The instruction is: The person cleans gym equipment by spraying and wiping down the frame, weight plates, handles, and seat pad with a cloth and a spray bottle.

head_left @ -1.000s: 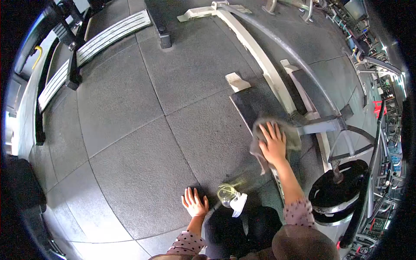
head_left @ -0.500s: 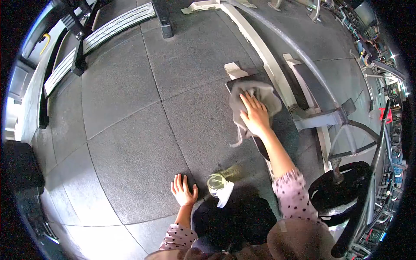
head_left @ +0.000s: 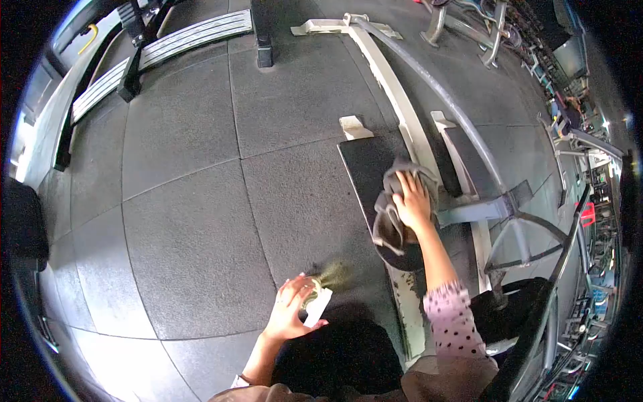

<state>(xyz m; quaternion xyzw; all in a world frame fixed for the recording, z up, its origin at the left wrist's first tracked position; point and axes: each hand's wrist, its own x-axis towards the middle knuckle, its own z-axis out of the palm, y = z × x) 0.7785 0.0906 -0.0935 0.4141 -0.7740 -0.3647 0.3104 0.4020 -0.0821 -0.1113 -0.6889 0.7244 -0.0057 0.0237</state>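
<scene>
My right hand (head_left: 414, 204) presses a crumpled grey-brown cloth (head_left: 392, 224) on the black board (head_left: 365, 164) fixed to the cream metal frame. Its fingers lie spread over the cloth, near the board's right side. On the dark floor, my left hand (head_left: 289, 311) is curled around the left side of a clear bottle with yellowish contents and a white spray head (head_left: 317, 307). The bottle stands close to my knees, and the hand partly hides it.
The cream frame rail (head_left: 388, 84) and a curved grey bar (head_left: 442, 90) run beyond the board. A black weight plate (head_left: 516, 308) lies at the lower right. Ridged metal steps (head_left: 197, 37) are at the upper left.
My left hand has left the floor and closed around the spray bottle. My right hand and the cloth have moved down and right along the board from its far end.
</scene>
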